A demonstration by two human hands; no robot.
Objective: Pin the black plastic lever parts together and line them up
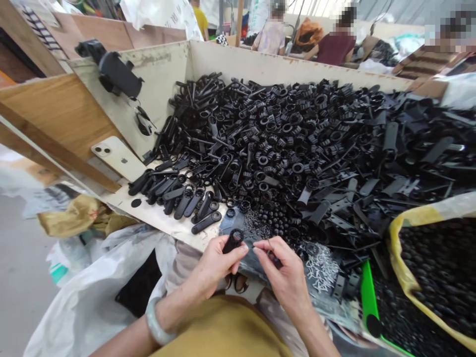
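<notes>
My left hand (213,263) is closed around a black plastic handle-shaped part (233,240), its round ringed end pointing up and away from me. Just right of it, my right hand (284,267) has thumb and forefinger pinched together. A small dark piece (274,260) shows under its curled fingers, too hidden to name. The two hands are apart, over the front edge of the work table. Beyond them lie small black balls (277,219) and tiny metal pieces (253,220). Silver screws (322,265) lie in a heap right of my right hand.
Black plastic parts (267,129) fill the walled bench. Several long handle pieces (186,201) lie at front left, near a white phone (119,157). A yellow-rimmed sack (399,248) and a green panel (369,290) stand at right. People (336,44) sit beyond the back wall.
</notes>
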